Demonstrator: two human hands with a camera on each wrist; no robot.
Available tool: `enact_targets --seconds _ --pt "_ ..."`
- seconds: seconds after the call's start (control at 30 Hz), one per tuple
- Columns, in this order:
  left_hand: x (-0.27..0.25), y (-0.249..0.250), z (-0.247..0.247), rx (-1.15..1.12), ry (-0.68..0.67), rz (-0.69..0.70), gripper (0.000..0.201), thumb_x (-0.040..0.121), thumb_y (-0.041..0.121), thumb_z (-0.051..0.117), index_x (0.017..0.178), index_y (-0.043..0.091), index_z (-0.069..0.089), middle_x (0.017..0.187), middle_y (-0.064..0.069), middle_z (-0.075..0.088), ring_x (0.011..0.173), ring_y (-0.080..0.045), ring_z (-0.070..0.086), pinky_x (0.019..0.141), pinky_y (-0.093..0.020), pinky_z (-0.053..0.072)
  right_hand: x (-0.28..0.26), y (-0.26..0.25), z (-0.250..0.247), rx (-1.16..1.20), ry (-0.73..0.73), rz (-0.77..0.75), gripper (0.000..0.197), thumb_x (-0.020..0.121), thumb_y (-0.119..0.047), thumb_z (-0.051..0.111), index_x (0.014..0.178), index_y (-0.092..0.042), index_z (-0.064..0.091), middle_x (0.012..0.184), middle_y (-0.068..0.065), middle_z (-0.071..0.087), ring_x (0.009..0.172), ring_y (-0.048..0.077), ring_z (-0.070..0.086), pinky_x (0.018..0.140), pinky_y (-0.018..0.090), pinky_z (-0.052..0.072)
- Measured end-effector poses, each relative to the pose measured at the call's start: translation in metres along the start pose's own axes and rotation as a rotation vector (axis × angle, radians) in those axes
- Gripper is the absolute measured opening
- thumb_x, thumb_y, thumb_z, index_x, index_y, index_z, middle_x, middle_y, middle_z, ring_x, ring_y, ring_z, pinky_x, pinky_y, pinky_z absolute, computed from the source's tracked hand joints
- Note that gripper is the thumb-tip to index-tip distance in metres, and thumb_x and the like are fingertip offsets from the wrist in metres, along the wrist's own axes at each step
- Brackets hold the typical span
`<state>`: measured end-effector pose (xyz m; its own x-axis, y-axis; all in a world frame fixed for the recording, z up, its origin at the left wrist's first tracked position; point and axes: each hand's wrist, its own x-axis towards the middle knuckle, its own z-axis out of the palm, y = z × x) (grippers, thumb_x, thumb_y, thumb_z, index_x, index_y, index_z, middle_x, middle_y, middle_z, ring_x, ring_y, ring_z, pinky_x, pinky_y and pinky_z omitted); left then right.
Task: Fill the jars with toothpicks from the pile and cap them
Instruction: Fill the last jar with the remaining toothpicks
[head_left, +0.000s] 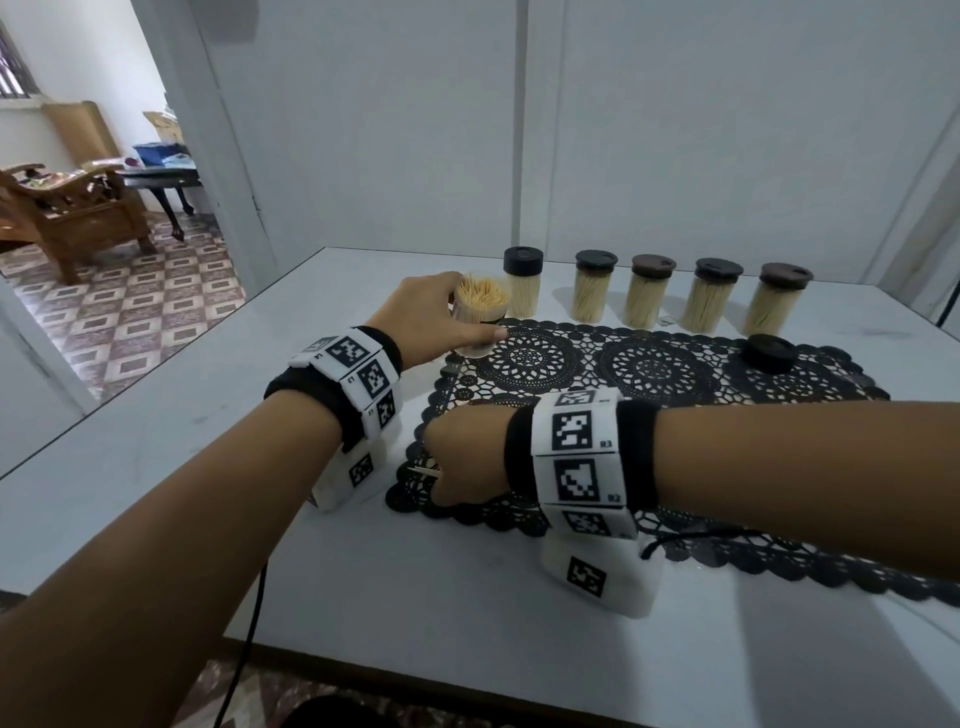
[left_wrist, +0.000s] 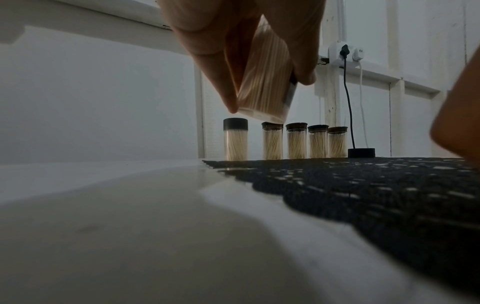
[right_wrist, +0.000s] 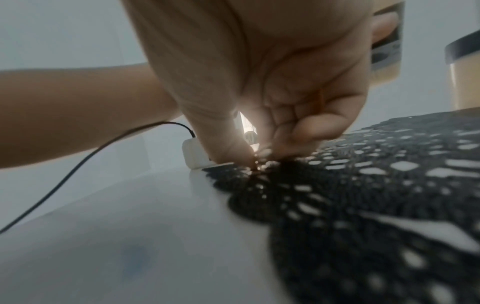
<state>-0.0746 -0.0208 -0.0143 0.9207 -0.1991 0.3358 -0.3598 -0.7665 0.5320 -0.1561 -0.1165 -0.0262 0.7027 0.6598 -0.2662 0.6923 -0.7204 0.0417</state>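
- Up close, the right hand (head_left: 467, 457) has its thumb and fingertips (right_wrist: 262, 153) pressed together on a single toothpick (head_left: 425, 471) at the near left corner of the black lace mat (head_left: 654, 374); the stick's pale end pokes out to the left of the knuckles in the head view.
- Whether more than one stick sits in that pinch cannot be told, as the right wrist view is blurred there.
- Further back, the left hand (head_left: 426, 317) wraps thumb and fingers around an open jar (head_left: 480, 319), which is packed with toothpicks (head_left: 482, 297) and has no cap on it.
- From the left wrist view this jar (left_wrist: 265, 82) is tilted and lifted clear of the table, with a fingertip at its lower rim.
- Its place is over the far left corner of the mat, just in front of the leftmost jar in the row.
- Behind the mat, five capped jars (head_left: 649, 299) stand upright in a line on the white table (head_left: 156, 441), each full of toothpicks.
- One loose dark cap (head_left: 769, 353) lies flat on the mat's far right side, in front of the last jar of the row.
- Both wrists carry white bands printed with black square markers (head_left: 571, 467), and a thin black cable (right_wrist: 78, 164) trails from the left wrist's unit off the near edge of the table.
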Motion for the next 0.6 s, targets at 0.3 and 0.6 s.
enact_targets --seconds 0.3,0.6 --pt "-0.001 0.001 -0.001 0.027 0.019 0.031 0.045 0.072 0.043 0.076 0.105 0.017 0.061 0.092 0.009 0.057 0.085 -0.006 0.051 0.061 -0.004 0.033 -0.047 0.063 -0.011 0.637 -0.004 0.096 0.015 0.091 -0.012 0.054 0.094 -0.001 0.063 0.069 -0.001 0.06 0.052 0.004 0.051 0.049 0.008 0.042" --pt "0.002 0.051 0.017 -0.038 -0.097 0.141 0.045 0.071 0.043 0.076 0.106 0.021 0.059 0.093 0.013 0.058 0.087 -0.003 0.054 0.065 -0.004 0.037 -0.121 0.142 -0.044 1.005 0.595 0.148 0.012 0.083 -0.004 0.064 0.078 -0.014 0.066 0.068 -0.004 0.066 0.058 -0.001 0.057 0.061 0.018 0.046"
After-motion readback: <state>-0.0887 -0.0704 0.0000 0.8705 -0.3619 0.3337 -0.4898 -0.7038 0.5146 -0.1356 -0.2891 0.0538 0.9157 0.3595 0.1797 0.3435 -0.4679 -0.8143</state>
